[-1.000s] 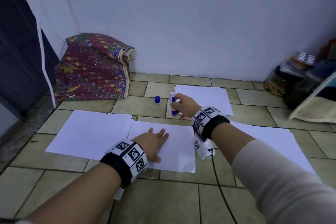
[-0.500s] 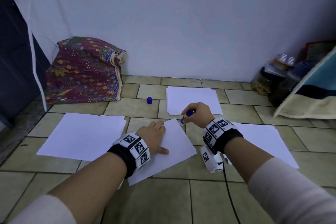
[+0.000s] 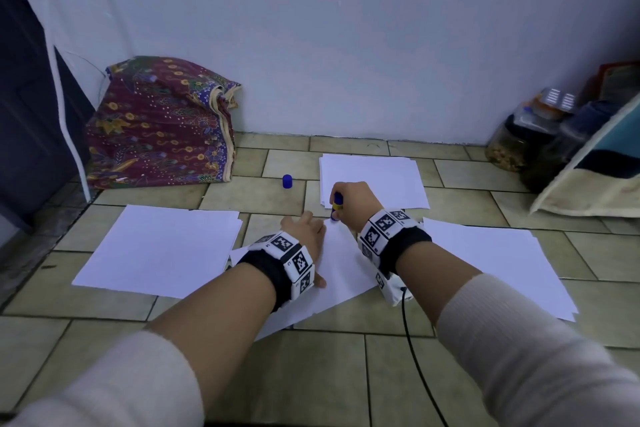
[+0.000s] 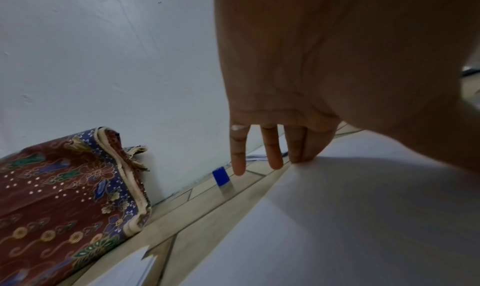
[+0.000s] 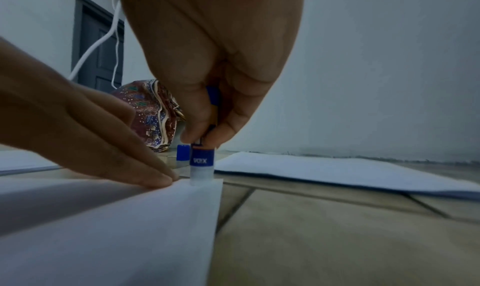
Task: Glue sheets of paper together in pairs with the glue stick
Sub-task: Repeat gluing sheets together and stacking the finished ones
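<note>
Hands: right (image 5: 207, 69) grips cylindrical glue stick (image 5: 202, 163); left (image 3: 306, 236) flat, pressing smooth white sheet (image 3: 341, 274).

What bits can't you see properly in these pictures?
- Head view: the right hand wraps the glue stick, so most of it is hidden.
- Head view: the left hand and both forearms cover part of the middle sheet.
- Head view: the jars at the right are too dim to tell their contents.
- Left wrist view: the palm blocks the whole right side.
</note>
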{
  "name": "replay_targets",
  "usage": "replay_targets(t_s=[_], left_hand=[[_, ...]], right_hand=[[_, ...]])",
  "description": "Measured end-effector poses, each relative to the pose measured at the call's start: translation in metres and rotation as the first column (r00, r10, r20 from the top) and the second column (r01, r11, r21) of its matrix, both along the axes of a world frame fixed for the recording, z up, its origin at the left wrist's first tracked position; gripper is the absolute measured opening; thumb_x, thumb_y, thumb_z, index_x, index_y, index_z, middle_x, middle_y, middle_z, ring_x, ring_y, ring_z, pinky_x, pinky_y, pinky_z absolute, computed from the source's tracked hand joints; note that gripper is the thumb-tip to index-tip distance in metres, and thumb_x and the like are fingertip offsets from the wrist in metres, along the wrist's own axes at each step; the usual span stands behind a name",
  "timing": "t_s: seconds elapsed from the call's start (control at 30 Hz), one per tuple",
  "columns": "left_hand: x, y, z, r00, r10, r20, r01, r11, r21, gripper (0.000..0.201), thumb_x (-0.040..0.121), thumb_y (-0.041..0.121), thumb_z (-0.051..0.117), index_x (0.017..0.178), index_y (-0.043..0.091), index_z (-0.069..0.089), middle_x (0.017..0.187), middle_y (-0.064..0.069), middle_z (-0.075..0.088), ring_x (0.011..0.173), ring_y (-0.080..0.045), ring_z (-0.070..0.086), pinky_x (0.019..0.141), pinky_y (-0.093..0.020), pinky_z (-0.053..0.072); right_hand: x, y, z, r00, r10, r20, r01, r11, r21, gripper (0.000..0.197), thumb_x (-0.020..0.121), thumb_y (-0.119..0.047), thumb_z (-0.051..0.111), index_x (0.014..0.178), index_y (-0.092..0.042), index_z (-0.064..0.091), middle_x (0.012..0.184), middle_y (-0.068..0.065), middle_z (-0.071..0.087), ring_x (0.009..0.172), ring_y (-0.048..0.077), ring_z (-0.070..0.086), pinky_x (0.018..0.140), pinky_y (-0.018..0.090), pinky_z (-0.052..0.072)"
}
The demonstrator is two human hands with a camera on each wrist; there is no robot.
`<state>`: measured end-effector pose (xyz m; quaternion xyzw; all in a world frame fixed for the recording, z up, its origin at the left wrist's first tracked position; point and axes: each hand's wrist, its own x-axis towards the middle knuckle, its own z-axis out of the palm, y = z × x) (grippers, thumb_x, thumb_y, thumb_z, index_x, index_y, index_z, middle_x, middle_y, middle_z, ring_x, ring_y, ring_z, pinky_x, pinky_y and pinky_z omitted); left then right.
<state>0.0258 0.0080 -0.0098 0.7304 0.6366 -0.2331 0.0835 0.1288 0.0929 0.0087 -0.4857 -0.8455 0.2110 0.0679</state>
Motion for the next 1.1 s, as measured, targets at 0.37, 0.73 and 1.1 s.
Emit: replay_targets(t_s=[0.37,0.73,1.1], left_hand=[[-0.003,0.0,-0.005,0.998,0.036,0.046,-0.037,0.999,0.016,0.095,0.072,0.068,0.066,0.14,0.01,0.031,0.139,-0.003,0.039,0.124,-0.024,0.034,0.095,-0.042,0.037],[-0.007,-0.004,-0.006,0.995,0.045,0.09,-0.047,0.999,0.024,0.101,0.072,0.069,0.064,0.146,0.014,0.022,0.152,0.001,0.026,0.13,-0.024,0.031,0.094,-0.044,0.036],[-0.009,-0.007,-0.008,0.997,0.059,0.053,-0.06,0.998,0.026,0.114,0.075,0.068,0.062,0.152,0.008,0.003,0.16,-0.003,0.002,0.142,-0.027,0.012,0.104,-0.047,0.03]], right_hand=[[0.015,-0.007,0.017,0.967,0.172,0.188,-0.178,0.984,0.012,0.026,0.082,-0.012,0.072,0.106,-0.008,0.064,0.109,0.009,0.063,0.106,0.024,0.054,0.079,0.028,0.046],[0.053,-0.038,0.017,0.961,0.212,0.178,-0.203,0.977,-0.065,0.023,0.081,-0.011,0.073,0.102,-0.01,0.065,0.102,0.006,0.068,0.095,0.02,0.059,0.076,0.025,0.047],[0.082,-0.06,0.018,0.939,0.289,0.187,-0.274,0.956,-0.102,0.019,0.084,-0.004,0.066,0.103,-0.007,0.065,0.098,0.003,0.07,0.092,0.015,0.06,0.079,0.022,0.047]])
